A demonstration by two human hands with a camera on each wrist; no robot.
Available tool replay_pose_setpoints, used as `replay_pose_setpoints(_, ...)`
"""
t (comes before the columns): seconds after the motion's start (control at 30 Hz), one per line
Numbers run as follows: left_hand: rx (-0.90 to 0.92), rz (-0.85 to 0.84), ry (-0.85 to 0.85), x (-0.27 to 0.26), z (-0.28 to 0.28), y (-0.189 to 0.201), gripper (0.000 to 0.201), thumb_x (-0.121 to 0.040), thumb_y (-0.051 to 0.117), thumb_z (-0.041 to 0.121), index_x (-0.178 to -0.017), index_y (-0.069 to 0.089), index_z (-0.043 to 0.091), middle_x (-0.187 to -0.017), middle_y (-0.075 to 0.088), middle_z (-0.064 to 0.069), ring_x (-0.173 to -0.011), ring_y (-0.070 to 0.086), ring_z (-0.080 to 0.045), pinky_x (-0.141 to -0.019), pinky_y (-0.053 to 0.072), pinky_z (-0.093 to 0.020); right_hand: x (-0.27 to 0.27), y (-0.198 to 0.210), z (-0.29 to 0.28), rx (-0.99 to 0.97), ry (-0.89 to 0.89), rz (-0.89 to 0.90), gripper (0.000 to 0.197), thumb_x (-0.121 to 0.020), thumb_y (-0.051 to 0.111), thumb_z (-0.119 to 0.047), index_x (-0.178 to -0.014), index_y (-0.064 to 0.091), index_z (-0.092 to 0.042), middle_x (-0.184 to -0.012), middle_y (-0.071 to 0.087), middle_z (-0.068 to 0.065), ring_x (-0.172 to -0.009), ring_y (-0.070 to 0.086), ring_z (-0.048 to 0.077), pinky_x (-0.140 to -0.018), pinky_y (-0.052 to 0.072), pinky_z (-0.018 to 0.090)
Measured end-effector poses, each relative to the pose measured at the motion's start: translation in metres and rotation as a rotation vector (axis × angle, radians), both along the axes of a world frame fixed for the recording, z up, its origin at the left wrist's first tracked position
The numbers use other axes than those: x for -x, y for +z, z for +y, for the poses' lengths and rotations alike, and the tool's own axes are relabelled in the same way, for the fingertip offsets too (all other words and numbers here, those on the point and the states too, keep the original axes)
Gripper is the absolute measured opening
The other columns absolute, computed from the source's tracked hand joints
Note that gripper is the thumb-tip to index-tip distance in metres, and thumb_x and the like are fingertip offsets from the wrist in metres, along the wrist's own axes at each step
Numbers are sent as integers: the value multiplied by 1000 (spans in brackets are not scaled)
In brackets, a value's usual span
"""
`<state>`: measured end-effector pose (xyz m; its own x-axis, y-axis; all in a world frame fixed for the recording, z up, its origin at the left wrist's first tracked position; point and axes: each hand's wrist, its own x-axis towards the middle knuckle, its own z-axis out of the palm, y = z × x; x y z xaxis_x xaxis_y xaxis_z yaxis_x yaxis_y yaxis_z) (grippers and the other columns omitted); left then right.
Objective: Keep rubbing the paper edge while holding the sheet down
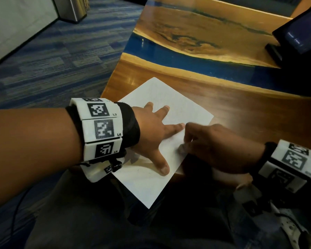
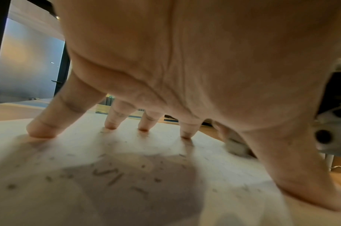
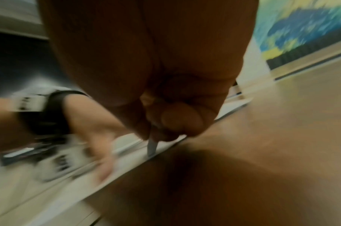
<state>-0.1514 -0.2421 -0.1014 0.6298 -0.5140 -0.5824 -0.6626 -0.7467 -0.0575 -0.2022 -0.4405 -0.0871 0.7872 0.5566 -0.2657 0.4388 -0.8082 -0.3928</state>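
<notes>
A white sheet of paper lies askew on the wooden table, its near corner hanging over the edge. My left hand presses on it with fingers straight and spread; in the left wrist view the fingertips touch the paper, which is strewn with dark crumbs. My right hand pinches a small grey-white eraser against the sheet's right edge, close to the left index finger. The right wrist view is blurred: curled fingers hold the eraser on the paper.
A dark tablet on a stand sits at the table's far right. A blue resin band runs across the tabletop. Blue patterned carpet and a metal bin lie to the left. My lap is below the paper.
</notes>
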Motion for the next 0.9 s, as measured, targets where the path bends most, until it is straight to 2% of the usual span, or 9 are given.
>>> replay_pose_setpoints(0.1,1,15,11,-1,0,0,128,-56,53,100,-148,-26,57,-166,-29,-7,-152,-12,-50,-114,32,-66,19,-6,16,6,186,63,11,-94,54,-26,-104,49,-25,-83,65,-3,-69,59,13,-64,50,30)
replay_pose_setpoints(0.23,7,9,2,-1,1,1,128,-57,53,100,-152,-21,54,-167,-28,-6,-152,-9,-50,-112,37,-64,-16,3,5,31,-54,0,10,-94,53,-24,-103,52,-24,-93,65,1,-78,61,23,-69,52,39)
replay_pose_setpoints(0.4,7,12,12,-1,1,0,133,-56,56,98,-151,-24,52,-167,-28,-5,-153,-10,-49,-114,33,-65,3,-5,23,-11,112,102,12,-93,56,-21,-105,53,-23,-88,65,-5,-71,57,9,-69,49,29)
replay_pose_setpoints(0.47,5,-3,4,0,2,-1,135,-55,55,100,-154,-22,48,-167,-27,-4,-153,-9,-47,-113,36,-64,-15,0,14,34,-8,49,13,-93,56,-24,-106,55,-23,-96,66,-4,-82,61,13,-75,51,32)
replay_pose_setpoints(0.53,6,-8,3,-1,3,-1,135,-55,54,100,-155,-20,47,-168,-26,-4,-153,-8,-47,-113,35,-64,-22,1,10,23,-68,6,10,-92,55,-27,-102,53,-24,-96,65,-1,-82,60,18,-73,50,36)
replay_pose_setpoints(0.6,21,8,13,-1,3,0,135,-54,56,99,-154,-21,49,-168,-26,-4,-153,-9,-48,-114,33,-64,-9,-3,20,-4,48,35,8,-93,53,-25,-100,51,-23,-89,64,0,-74,59,17,-68,50,36)
replay_pose_setpoints(0.67,28,19,21,-1,3,1,135,-55,57,99,-153,-22,50,-167,-26,-3,-153,-9,-48,-115,32,-63,0,-6,25,14,92,94,10,-94,53,-26,-103,53,-22,-89,64,-1,-75,59,15,-68,50,33)
replay_pose_setpoints(0.8,7,-10,27,4,5,3,133,-56,53,100,-153,-22,49,-168,-23,-3,-154,-4,-45,-112,38,-62,-44,6,-4,197,-173,-18,12,-93,57,-37,-93,55,-25,-89,62,-3,-77,56,13,-65,45,29)
replay_pose_setpoints(0.9,-31,11,25,6,7,11,131,-54,50,102,-154,-19,51,-170,-15,-3,-153,9,-43,-110,40,-60,-57,8,-23,184,-265,-22,9,-93,60,-32,-90,55,-26,-87,64,-3,-73,59,13,-60,45,27)
